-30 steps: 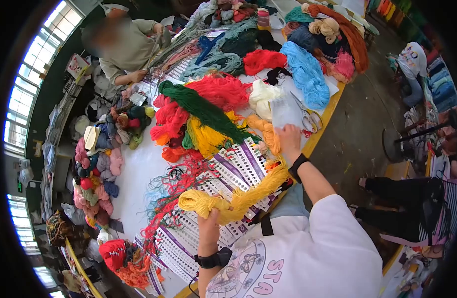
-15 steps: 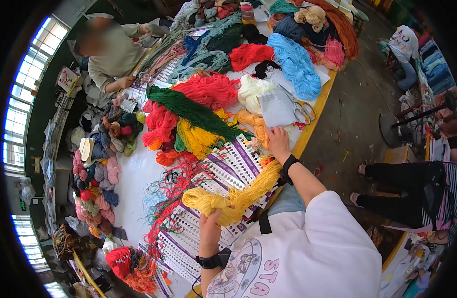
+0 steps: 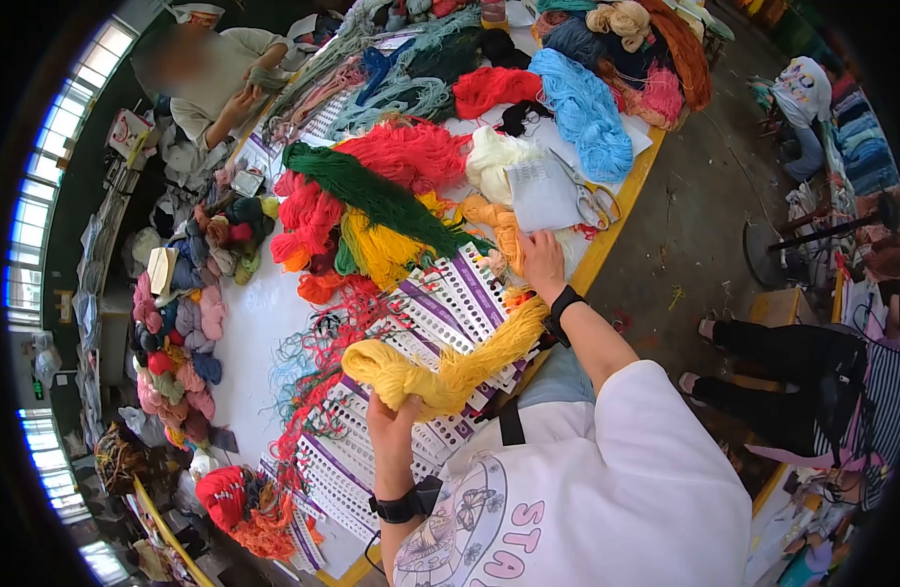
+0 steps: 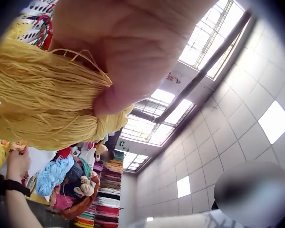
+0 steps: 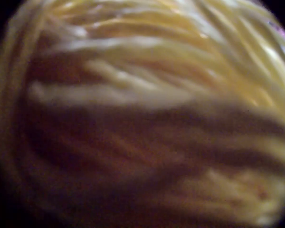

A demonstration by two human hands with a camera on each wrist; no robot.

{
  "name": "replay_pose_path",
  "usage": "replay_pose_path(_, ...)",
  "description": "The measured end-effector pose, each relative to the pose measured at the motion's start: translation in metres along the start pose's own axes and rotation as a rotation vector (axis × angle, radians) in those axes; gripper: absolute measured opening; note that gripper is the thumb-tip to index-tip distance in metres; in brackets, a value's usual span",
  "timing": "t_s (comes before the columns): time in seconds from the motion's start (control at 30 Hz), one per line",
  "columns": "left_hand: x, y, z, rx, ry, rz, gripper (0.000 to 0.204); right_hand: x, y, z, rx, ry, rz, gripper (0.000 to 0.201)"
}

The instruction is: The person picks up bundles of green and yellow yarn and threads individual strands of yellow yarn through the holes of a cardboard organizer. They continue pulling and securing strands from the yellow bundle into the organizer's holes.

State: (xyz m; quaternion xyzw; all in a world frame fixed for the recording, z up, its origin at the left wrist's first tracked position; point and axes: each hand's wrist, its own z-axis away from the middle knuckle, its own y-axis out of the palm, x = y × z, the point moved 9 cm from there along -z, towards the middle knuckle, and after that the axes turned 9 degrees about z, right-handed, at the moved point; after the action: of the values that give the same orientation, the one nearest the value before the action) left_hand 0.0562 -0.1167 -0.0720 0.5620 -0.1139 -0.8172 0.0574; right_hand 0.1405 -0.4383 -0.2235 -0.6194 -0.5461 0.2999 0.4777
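Note:
My left hand (image 3: 392,430) grips one end of a yellow yarn skein (image 3: 396,375) above the fanned cards. The left wrist view shows the thumb pressed against the skein's strands (image 4: 47,102). From there the skein stretches right, its loose end lying near my right wrist. My right hand (image 3: 544,266) rests at the edge of a light orange skein (image 3: 491,213), fingers fairly straight and just below a white packet (image 3: 546,194). Blurred yellow strands (image 5: 133,95) fill the right wrist view and hide that hand.
White cards with purple bands and rows of holes (image 3: 347,460) fan across the near table. Beyond lie dark green yarn (image 3: 362,196), red yarn (image 3: 411,157), white yarn (image 3: 494,161) and light blue yarn (image 3: 587,112). Scissors (image 3: 599,205) lie by the yellow table edge. Another person sits across.
The left hand has shifted slightly left with the yellow skein, whose held end now loops wider. The right hand has moved off the white packet, down beside the orange skein.

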Motion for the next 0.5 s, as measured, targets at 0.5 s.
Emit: replay_pose_path(0.5, -0.003, -0.016, -0.013, -0.081, 0.099, -0.060, 0.033, 0.010, 0.000, -0.015, 0.359, 0.058, 0.178, 0.028)
